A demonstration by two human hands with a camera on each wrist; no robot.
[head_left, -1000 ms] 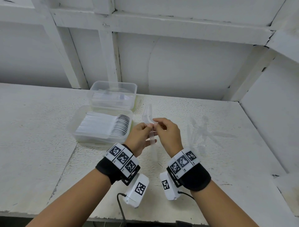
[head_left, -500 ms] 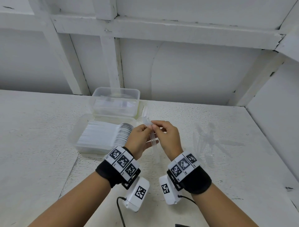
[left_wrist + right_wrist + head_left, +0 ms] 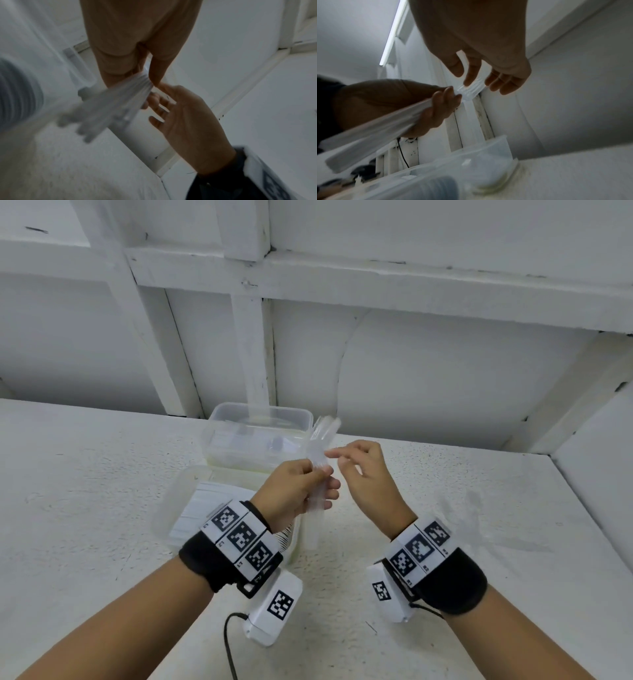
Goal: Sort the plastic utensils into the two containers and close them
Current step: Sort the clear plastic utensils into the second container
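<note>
Right hand now off the bundle of clear plastic forks and just beside it, fingers loosely spread, where half a second ago pinching it together with the left. Bundle now gripped by the left hand alone, lifted and tilted so the fork heads overlap the far container in the head view.

A plain work or recording booth rather than a home: a rough, white-painted bench is boxed in by white panel walls braced with painted beams. Both wrists carry black bands with printed square-code markers and small white camera units trailing a cable, which marks it as a data-capture setup.
</note>
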